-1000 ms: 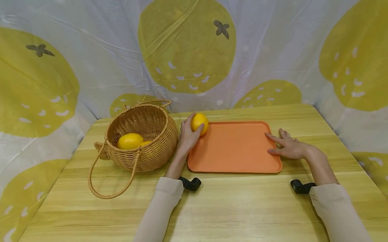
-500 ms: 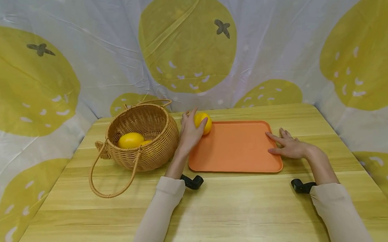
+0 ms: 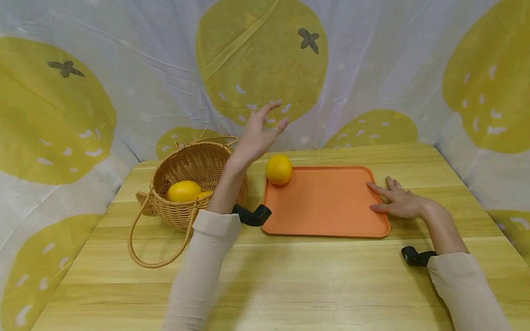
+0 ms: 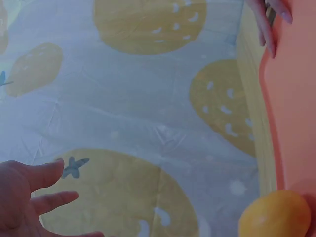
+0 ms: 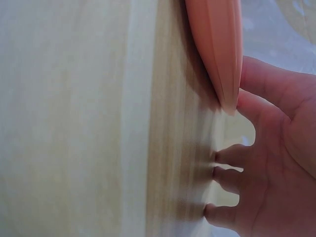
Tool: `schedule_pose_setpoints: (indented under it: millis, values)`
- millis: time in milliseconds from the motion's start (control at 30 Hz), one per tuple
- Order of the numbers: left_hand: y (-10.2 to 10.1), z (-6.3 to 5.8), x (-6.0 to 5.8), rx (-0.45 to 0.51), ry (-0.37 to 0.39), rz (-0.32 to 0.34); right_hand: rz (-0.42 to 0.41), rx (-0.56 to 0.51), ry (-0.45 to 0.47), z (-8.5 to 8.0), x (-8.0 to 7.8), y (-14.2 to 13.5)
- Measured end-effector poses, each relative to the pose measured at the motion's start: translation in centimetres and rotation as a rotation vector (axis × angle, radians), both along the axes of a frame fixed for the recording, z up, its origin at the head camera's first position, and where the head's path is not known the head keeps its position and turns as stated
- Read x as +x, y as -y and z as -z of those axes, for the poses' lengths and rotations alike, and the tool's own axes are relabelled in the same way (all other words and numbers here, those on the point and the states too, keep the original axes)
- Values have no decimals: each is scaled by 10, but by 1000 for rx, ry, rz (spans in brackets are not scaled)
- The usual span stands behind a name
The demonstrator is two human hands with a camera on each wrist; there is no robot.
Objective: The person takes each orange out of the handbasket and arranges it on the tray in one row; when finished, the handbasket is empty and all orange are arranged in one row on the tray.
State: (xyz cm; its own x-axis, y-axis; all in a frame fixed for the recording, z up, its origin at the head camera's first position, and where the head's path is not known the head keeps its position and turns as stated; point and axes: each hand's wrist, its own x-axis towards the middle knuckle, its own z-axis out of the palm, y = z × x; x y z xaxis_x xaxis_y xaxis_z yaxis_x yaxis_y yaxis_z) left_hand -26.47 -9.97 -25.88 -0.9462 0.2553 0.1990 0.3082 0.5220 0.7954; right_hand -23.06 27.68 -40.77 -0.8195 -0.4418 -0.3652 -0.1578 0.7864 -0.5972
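Observation:
My left hand is raised above the back of the table, fingers spread and holding nothing. In the left wrist view, the same hand is apart from a smooth, round yellow-orange fruit. That fruit sits at the back left corner of the orange tray. My right hand rests at the tray's right edge, thumb and index finger on the rim. In the right wrist view, the other fingers of this hand reach down to the tabletop beside the tray.
Left of the tray stands a round wicker basket with oval yellow fruits inside. One of its handles hangs down onto the table; my left forearm passes in front of its right side. A fruit-patterned cloth hangs behind the table.
My left hand has let go of the yellow-orange fruit at the tray's back left corner and lifted up and away. The right hand has stayed on the tray's edge.

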Motion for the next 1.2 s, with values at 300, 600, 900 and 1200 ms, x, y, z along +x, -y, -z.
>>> schedule_pose_setpoints:
  millis: [300,600,900,1200]
  values:
    - [42,-37,-11,-70,109,31,0,-2,5,-1,1,-1]
    - [120,-37,-18,-154,162,19,-1,-3,-1,-2,1,0]
    - [193,-27,-19,-286,258,73,0,13,-7,-1,1,-4]
    - [222,-14,-23,-369,482,210,7,13,-5,-1,2,-5]
